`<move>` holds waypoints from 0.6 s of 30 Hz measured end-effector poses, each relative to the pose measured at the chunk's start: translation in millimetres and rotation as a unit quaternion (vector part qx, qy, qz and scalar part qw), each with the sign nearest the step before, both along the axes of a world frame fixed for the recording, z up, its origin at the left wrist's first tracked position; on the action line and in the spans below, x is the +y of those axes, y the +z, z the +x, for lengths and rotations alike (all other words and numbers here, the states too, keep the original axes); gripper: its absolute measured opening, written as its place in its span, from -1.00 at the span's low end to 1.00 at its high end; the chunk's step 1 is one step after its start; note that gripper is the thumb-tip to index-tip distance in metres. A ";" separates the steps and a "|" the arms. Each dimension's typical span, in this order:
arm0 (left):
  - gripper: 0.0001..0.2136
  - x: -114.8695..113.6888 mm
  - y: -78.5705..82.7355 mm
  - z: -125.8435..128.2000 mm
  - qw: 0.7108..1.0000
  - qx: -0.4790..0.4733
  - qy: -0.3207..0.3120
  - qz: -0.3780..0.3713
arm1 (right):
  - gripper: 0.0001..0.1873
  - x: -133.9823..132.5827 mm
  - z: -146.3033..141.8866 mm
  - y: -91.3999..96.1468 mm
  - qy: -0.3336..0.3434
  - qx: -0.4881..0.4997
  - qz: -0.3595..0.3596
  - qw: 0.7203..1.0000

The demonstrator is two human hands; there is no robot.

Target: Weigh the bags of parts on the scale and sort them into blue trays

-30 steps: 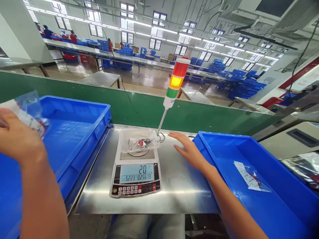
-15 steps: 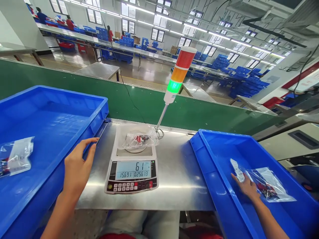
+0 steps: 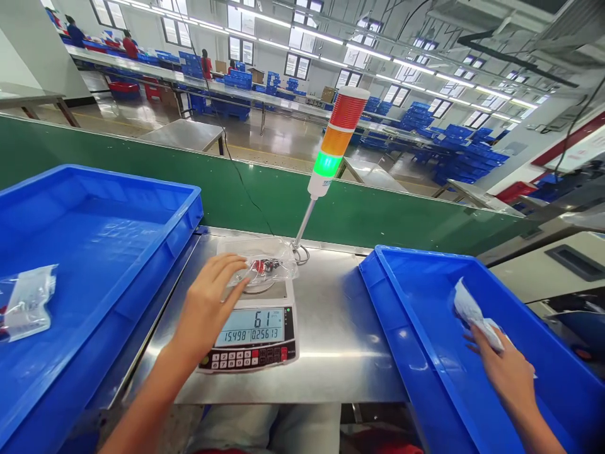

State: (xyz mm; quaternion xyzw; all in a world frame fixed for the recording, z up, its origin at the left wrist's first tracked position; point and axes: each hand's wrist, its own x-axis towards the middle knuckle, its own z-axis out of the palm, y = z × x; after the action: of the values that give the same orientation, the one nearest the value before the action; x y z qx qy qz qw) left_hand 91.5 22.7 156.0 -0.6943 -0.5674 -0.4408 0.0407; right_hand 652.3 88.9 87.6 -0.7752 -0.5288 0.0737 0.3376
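Observation:
My left hand reaches over the scale, thumb and fingers apart, at the left side of a clear plastic bag. Small red and dark parts show inside that bag, which lies in the clear tray on the scale. The scale's display reads 61, with 15.498 and 0.25613 below. Inside the right blue bin, my right hand is closed on a crumpled plastic bag with a whitish panel. My hand hides part of this bag, and its contents do not show.
A large blue bin on the left holds another bag. The right blue bin stands beside the steel table. A signal tower with its green light lit rises behind the scale, before a green partition.
My left hand has moved right, from beside the left bin to the bag on the scale. My right hand has taken hold of the bag in the right bin. The lower-left reading fell from 15.691.

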 end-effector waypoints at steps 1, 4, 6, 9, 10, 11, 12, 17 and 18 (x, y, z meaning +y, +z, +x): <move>-0.79 7.4 -1.6 7.7 0.999 0.031 -0.022 -0.002 | -0.29 -5.6 -16.3 14.5 -0.006 0.050 0.009 0.999; -0.72 28.6 -9.9 29.3 0.991 0.110 -0.069 -0.019 | -0.26 -20.6 -66.1 53.2 0.016 0.121 0.052 0.991; -0.65 39.3 -16.7 41.1 0.987 0.141 -0.079 -0.025 | -0.29 -27.1 -93.9 70.9 0.052 0.115 0.067 0.990; -0.55 48.5 -25.7 53.3 0.984 0.161 -0.068 -0.023 | -0.37 -30.5 -125.7 85.1 0.107 0.089 0.068 0.988; -0.54 50.2 -28.3 56.1 0.985 0.164 -0.059 -0.021 | -0.40 -30.1 -134.9 87.6 0.128 0.084 0.069 0.986; -0.53 51.5 -30.6 58.7 0.985 0.163 -0.050 -0.020 | -0.42 -28.9 -144.0 89.6 0.150 0.082 0.072 0.983; -0.54 52.9 -32.5 61.0 0.986 0.160 -0.040 -0.018 | -0.44 -27.1 -153.2 91.4 0.172 0.085 0.075 0.978; -0.75 64.6 -26.0 65.9 0.996 0.078 -0.006 -0.039 | -0.51 -11.0 -204.2 101.4 0.283 0.130 0.081 0.947; -0.77 67.7 -19.1 63.1 0.998 0.036 0.008 -0.051 | -0.53 -6.8 -215.6 103.9 0.307 0.132 0.078 0.939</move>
State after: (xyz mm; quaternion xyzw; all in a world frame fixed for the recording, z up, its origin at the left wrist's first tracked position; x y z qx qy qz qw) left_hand 154.6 90.5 136.9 -0.7065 -0.5928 -0.3855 0.0293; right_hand 436.7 82.1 191.5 -0.5295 -0.6958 0.2343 0.4250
